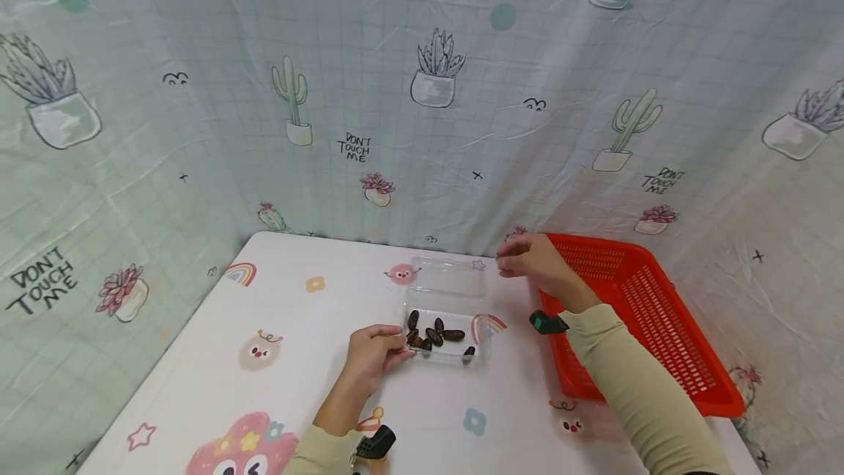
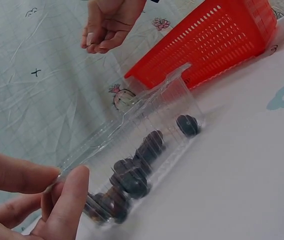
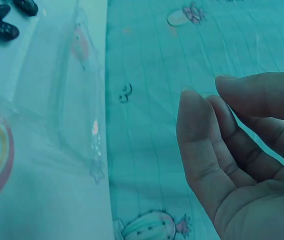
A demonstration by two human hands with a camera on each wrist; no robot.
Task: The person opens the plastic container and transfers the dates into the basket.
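I have the left grip (image 1: 376, 354) pinching the front-left corner of a clear box (image 1: 451, 360); dark oval fruits (image 1: 434, 337) inside, lid (image 1: 448, 277) open behind. Rightward, a worktop (image 1: 343, 321) gap, then red basket (image 1: 649, 358). Right grip (image 1: 530, 261): loosely bent, thumb apart, holding nothing, near the back edge.

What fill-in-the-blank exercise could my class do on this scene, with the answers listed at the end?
1. The left grip pinches the clear box, whose lid is ____, not closed.
2. In the head view, the basket is to the box's ____.
3. The basket's color is ____.
4. Of box and basket, the dark oval pieces lie inside the ____.

Missing words: open; right; red; box.
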